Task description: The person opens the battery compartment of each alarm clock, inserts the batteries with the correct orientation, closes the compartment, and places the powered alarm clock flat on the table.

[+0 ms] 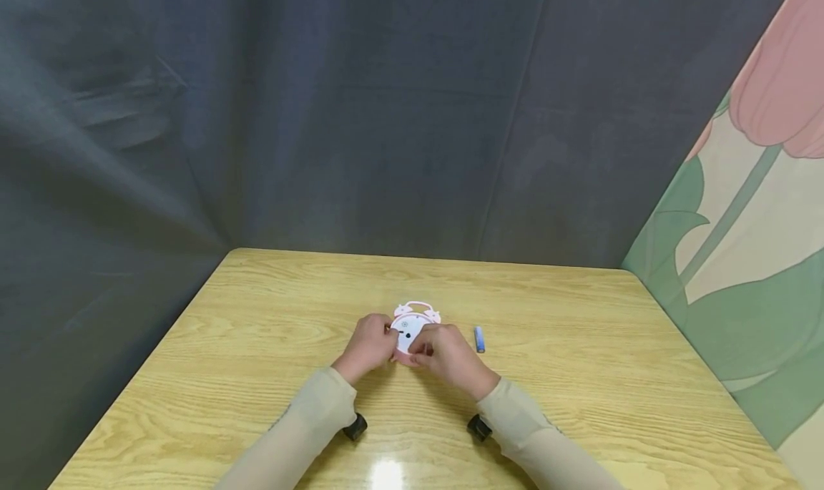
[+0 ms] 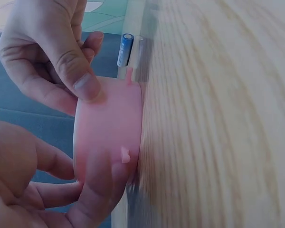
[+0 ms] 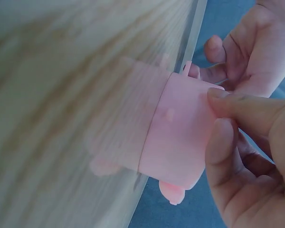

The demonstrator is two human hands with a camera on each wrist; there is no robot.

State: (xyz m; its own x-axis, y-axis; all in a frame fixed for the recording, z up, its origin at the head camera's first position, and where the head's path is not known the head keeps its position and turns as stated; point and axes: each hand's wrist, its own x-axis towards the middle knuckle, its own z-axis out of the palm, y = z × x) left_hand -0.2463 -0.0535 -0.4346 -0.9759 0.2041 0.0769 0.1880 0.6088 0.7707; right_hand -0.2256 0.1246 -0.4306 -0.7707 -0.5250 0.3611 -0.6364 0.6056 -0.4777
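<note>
Dark cloth (image 1: pixel 386 118) hangs behind the wooden counter (image 1: pixel 277 297). Near the middle, a pink clock (image 1: pixel 408 330) lies face up. Left hand (image 1: pixel 370 343) and right hand (image 1: pixel 453 358) hold its edge, at nine and four o'clock. Probably unfinished: the blue battery (image 1: pixel 479 339) lies outside, at three.

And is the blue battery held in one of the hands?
No, the blue battery lies on the table, with a gap between it and the right hand.

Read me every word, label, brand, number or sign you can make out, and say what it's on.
Nothing is legible.
Blue battery: pale printing, too small and blurred to read.
Pink alarm clock: small dark marks on its white side, too small to read.
</note>
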